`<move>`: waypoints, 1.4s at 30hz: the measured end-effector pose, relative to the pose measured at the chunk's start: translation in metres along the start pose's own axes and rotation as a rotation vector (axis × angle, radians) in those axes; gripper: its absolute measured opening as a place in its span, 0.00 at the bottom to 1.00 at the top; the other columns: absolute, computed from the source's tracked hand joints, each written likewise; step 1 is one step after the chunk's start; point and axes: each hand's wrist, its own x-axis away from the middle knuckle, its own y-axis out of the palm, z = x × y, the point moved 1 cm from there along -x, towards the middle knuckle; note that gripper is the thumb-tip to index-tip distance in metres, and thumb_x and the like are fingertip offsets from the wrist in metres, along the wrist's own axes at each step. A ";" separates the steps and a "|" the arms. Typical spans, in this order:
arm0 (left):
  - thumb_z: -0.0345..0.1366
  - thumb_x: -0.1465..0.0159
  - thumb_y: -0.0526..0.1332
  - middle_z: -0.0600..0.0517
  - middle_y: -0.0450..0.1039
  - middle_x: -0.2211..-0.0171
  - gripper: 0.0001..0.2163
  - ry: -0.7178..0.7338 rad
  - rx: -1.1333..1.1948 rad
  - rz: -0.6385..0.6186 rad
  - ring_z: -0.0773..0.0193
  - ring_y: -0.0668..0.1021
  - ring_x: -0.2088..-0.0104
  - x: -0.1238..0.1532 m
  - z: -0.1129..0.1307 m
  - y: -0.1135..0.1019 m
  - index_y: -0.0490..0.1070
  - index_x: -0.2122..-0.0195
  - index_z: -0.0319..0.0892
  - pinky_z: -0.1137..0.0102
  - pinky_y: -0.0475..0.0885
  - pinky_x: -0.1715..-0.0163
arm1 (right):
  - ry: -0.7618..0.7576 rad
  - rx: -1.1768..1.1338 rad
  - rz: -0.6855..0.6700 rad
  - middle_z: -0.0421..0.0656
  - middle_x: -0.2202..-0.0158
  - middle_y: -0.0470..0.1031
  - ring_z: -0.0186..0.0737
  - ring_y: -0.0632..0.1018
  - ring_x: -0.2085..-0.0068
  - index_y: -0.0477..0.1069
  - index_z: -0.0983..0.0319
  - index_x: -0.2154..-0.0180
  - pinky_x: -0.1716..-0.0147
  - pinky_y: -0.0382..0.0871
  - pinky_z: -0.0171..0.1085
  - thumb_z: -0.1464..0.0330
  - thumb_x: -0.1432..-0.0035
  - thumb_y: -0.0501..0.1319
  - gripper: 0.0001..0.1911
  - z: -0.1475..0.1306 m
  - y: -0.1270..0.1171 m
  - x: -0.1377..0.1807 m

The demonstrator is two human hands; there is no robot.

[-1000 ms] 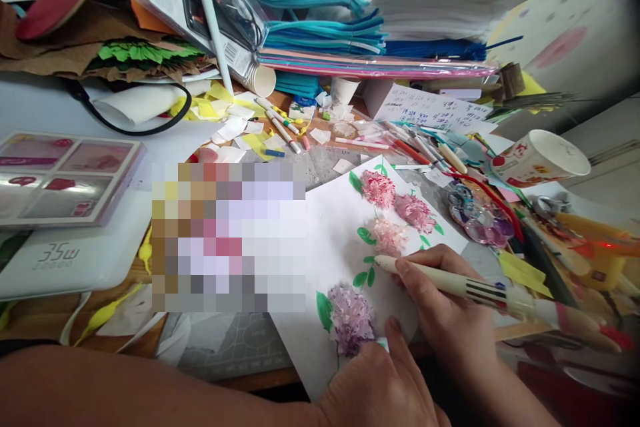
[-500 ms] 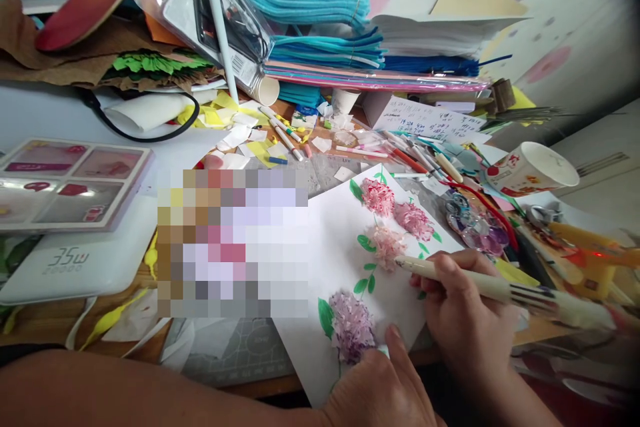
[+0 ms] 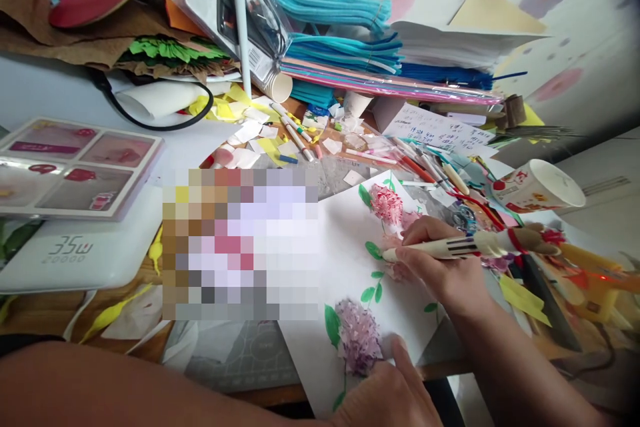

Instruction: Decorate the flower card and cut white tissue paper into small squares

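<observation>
Down at the white sheet (image 3: pixel 345 230) now, and gripping a multicolour pen (image 3: pixel 453 249) in the right hand (image 3: pixel 443 273), with thumb and fingers closed firmly on the barrel near its tip. Lying almost level across this view, that long axis, from the pale tip on the left to the brown-and-red topper (image 3: pixel 535 239) on the right, rising slightly on the way. Pointing leftward out of the grip, right at the near end of a green leaf (image 3: pixel 373 250); can't tell whether touching it or just short of it. Just below that, toward the wearer and a little left, a small leaf sprig (image 3: pixel 371 292). Clearly closer to the right hand than to the left, both of these. Partly covered by the right-hand fingers, a pale pink flower (image 3: pixel 399 272); farther up the sheet, a textured red-pink flower (image 3: pixel 386 205). Over to the left hand (image 3: pixel 387 395): set at the lower part of the sheet, with one finger reaching up along it and the others bent, partly cut off by the frame; can't tell whether pinching the paper or merely resting on it. Just above and left of those knuckles, a purple flower (image 3: pixel 359 335), with a broad leaf (image 3: pixel 332 325) on its far side. Under the sheet and showing at its left, a grey cutting mat (image 3: pixel 235 357); well apart on the right, a tilted paper cup (image 3: pixel 539 185).
</observation>
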 end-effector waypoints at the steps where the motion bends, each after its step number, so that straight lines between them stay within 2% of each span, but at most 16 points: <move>1: 0.27 0.44 0.65 0.48 0.74 0.82 0.09 -0.002 -0.004 -0.005 0.71 0.61 0.88 0.000 0.002 0.001 0.77 0.61 0.33 0.71 0.50 0.85 | -0.002 0.003 0.006 0.36 0.84 0.69 0.34 0.68 0.82 0.64 0.58 0.81 0.84 0.62 0.33 0.65 0.53 0.62 0.10 0.001 0.000 0.000; 8: 0.29 0.41 0.63 0.46 0.76 0.78 0.08 0.010 -0.040 -0.031 0.71 0.63 0.88 -0.003 0.005 0.001 0.77 0.62 0.33 0.72 0.48 0.85 | 0.026 -0.011 -0.003 0.35 0.85 0.68 0.32 0.68 0.84 0.64 0.58 0.80 0.86 0.59 0.31 0.67 0.53 0.63 0.09 0.003 0.005 -0.002; 12: 0.26 0.42 0.64 0.43 0.78 0.74 0.08 0.031 0.007 -0.082 0.71 0.64 0.87 0.000 0.013 0.007 0.77 0.60 0.33 0.72 0.49 0.85 | 0.100 -0.123 -0.035 0.34 0.86 0.69 0.32 0.68 0.86 0.64 0.58 0.79 0.88 0.60 0.32 0.68 0.54 0.63 0.08 0.002 0.011 -0.005; 16: 0.24 0.43 0.64 0.42 0.79 0.70 0.12 0.023 0.044 -0.081 0.71 0.65 0.87 0.005 0.017 0.011 0.76 0.57 0.33 0.72 0.50 0.85 | 0.155 -0.204 -0.067 0.34 0.87 0.69 0.33 0.67 0.88 0.63 0.58 0.78 0.90 0.59 0.32 0.68 0.55 0.65 0.10 0.003 0.017 -0.008; 22: 0.25 0.41 0.63 0.43 0.78 0.76 0.10 -0.012 0.063 -0.071 0.71 0.64 0.87 0.005 0.016 0.009 0.77 0.58 0.31 0.73 0.51 0.85 | 0.200 -0.372 -0.029 0.33 0.87 0.67 0.32 0.64 0.90 0.64 0.58 0.77 0.92 0.57 0.32 0.67 0.54 0.65 0.09 0.009 0.022 -0.006; 26: 0.25 0.40 0.62 0.45 0.75 0.80 0.09 -0.009 0.173 -0.062 0.72 0.62 0.89 0.005 0.015 0.012 0.77 0.59 0.30 0.73 0.48 0.87 | 0.123 -0.318 -0.012 0.33 0.87 0.68 0.32 0.64 0.90 0.65 0.58 0.77 0.92 0.57 0.32 0.67 0.53 0.64 0.08 0.016 0.018 -0.006; 29: 0.24 0.41 0.61 0.45 0.75 0.80 0.10 -0.057 0.352 -0.090 0.73 0.61 0.89 0.004 0.014 0.016 0.77 0.60 0.30 0.73 0.46 0.87 | -0.009 -0.215 0.081 0.35 0.85 0.69 0.33 0.69 0.85 0.67 0.58 0.79 0.88 0.61 0.32 0.69 0.53 0.64 0.07 0.020 0.012 -0.006; 31: 0.24 0.41 0.61 0.44 0.76 0.80 0.10 -0.087 0.436 -0.114 0.74 0.60 0.89 0.002 0.015 0.017 0.77 0.60 0.30 0.73 0.47 0.87 | -0.050 -0.193 0.086 0.37 0.84 0.71 0.35 0.71 0.83 0.67 0.58 0.79 0.86 0.64 0.33 0.69 0.53 0.64 0.07 0.020 0.009 -0.005; 37: 0.25 0.40 0.60 0.44 0.76 0.79 0.09 -0.125 0.488 -0.120 0.73 0.59 0.90 0.000 0.018 0.020 0.78 0.60 0.31 0.73 0.46 0.87 | 0.045 -0.272 0.004 0.34 0.86 0.70 0.31 0.66 0.89 0.66 0.58 0.76 0.92 0.58 0.31 0.70 0.51 0.64 0.07 0.019 0.016 -0.001; 39: 0.28 0.39 0.60 0.43 0.76 0.80 0.09 -0.114 0.464 -0.099 0.73 0.59 0.90 -0.001 0.016 0.017 0.78 0.61 0.30 0.73 0.45 0.87 | 0.061 -0.300 -0.023 0.34 0.86 0.69 0.31 0.66 0.89 0.66 0.58 0.76 0.92 0.58 0.31 0.69 0.51 0.64 0.07 0.018 0.020 -0.001; 42: 0.36 0.36 0.57 0.40 0.76 0.79 0.14 -0.067 0.349 -0.026 0.72 0.62 0.90 -0.005 0.006 0.007 0.78 0.63 0.29 0.72 0.45 0.87 | 0.051 -0.302 -0.017 0.34 0.87 0.68 0.31 0.65 0.89 0.65 0.58 0.76 0.92 0.58 0.31 0.67 0.50 0.63 0.08 0.018 0.022 -0.002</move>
